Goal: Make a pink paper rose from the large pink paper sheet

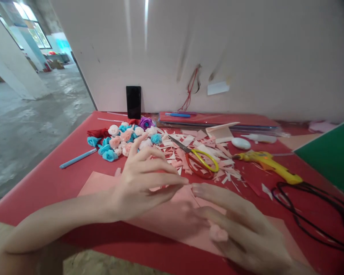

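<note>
My left hand hovers over a sheet of pink paper, its thumb and forefinger pinched together and the other fingers fanned. What sits in that pinch is too small and blurred to make out. At the lower right, my right hand curls its fingers around a small pink paper rose; its fingertips almost meet the left hand's. Beyond the left hand lies a cluster of finished paper roses in pink, white and blue. Scissors with yellow and red handles rest on paper scraps.
To the right are a yellow glue gun, its black cord, a white oval object and a green board. A phone leans on the wall. A blue pen lies near the left edge of the red table.
</note>
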The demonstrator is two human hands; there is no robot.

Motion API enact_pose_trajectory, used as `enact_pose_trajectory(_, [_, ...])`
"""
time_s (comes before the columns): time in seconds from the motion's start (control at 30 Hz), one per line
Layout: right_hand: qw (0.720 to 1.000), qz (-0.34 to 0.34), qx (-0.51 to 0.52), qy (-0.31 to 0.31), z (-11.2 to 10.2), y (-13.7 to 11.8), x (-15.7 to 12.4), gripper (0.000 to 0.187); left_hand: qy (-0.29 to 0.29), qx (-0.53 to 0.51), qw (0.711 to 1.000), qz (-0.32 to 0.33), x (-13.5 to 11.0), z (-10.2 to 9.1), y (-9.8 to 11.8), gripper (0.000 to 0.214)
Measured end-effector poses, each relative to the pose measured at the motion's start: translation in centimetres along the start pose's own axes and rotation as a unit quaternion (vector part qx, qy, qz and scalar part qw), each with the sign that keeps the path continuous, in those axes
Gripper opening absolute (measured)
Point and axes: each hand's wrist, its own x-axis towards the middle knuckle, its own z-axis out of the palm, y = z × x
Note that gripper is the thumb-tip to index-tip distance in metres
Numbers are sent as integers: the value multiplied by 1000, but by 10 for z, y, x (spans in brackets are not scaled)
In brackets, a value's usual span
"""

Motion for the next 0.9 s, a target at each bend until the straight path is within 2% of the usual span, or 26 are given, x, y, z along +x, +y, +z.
enact_pose_trajectory(0.1, [1000, -2, 0, 16, -1, -1, 4, 25, 7, -155, 980, -127, 2, 5, 4, 6])
enact_pose_trajectory(0.2, [999, 17, 1, 31, 3, 0, 4, 30, 21, -273, 930, -243, 3, 12, 7, 5])
enact_pose_trajectory(0.3, [999, -10, -16, 42, 9, 3, 3, 29, 28, -336, 890, -307, 3, 20, 10, 5])
enact_pose_trajectory(0.4, [998, -33, -29, 51, 11, 7, 4, 32, 16, -380, 871, -310, 0, 25, 13, 6])
enact_pose_trajectory(0.5, [999, -23, -27, 37, 11, 8, 6, 30, 8, -398, 863, -311, -3, 26, 15, 8])
enact_pose_trajectory(0.73, [1000, -9, 1, 26, 10, 8, 8, 31, -10, -373, 873, -314, -3, 21, 15, 9])
enact_pose_trajectory(0.9, [999, 28, 6, 33, 11, 6, 8, 27, -13, -373, 871, -319, -1, 22, 16, 7])
